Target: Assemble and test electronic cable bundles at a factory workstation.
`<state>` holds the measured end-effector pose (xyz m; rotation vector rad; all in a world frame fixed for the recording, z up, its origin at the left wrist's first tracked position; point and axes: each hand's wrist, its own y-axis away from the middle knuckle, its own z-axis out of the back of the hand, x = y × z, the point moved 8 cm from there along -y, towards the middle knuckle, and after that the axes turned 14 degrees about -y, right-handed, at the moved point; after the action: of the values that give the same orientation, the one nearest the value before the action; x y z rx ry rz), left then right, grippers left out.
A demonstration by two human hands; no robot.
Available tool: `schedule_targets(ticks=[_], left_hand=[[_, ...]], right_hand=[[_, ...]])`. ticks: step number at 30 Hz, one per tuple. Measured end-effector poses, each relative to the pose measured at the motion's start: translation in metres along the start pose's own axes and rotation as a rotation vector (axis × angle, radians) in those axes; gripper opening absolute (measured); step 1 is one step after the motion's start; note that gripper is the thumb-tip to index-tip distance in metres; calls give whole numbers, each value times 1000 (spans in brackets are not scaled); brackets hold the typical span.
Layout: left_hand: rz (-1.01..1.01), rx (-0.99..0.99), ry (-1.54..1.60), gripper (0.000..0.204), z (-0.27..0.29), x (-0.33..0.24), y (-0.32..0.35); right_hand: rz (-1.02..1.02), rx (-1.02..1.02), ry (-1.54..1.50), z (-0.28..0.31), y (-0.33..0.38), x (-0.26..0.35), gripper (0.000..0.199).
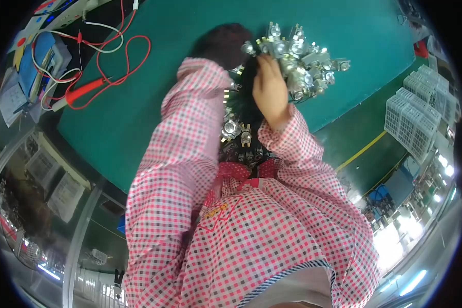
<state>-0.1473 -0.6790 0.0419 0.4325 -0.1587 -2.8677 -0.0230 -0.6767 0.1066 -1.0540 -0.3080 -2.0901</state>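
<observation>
On the green table mat (pixel 164 20) lies a heap of small metal parts (pixel 308 66) with shiny round centres and brass-coloured tabs. My right hand (pixel 271 95) is at the heap's left edge, its fingers stretched out against the parts. My left hand (pixel 222 45) looks dark, as if gloved, and is smeared; its fingers do not show clearly. A single metal part (pixel 248 48) sits between the two hands. Closer to my body, more metal parts (pixel 231 127) lie between my forearms, partly hidden by the left sleeve. A dark patch beside my right hand cannot be made out.
A red test probe (pixel 84 92) with looped red and white leads lies at the left of the mat. Behind it are blue folders (pixel 38 56) and papers. White plastic baskets (pixel 413 120) stand off the mat at the right. A metal frame (pixel 79 241) rises at lower left.
</observation>
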Motion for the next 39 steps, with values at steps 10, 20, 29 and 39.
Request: schedule_targets(ticks=[10, 20, 29, 39], left_hand=[[311, -116, 71, 60, 5, 25, 66], [396, -33, 69, 58, 6, 23, 72], [491, -94, -57, 45, 16, 18, 77], [412, 212, -96, 44, 0, 29, 49]], right_hand=[[-119, 159, 400, -18, -23, 8, 57], [-109, 473, 505, -67, -43, 3, 29], [18, 268, 19, -63, -44, -30, 25], [34, 261, -31, -67, -45, -35, 23]])
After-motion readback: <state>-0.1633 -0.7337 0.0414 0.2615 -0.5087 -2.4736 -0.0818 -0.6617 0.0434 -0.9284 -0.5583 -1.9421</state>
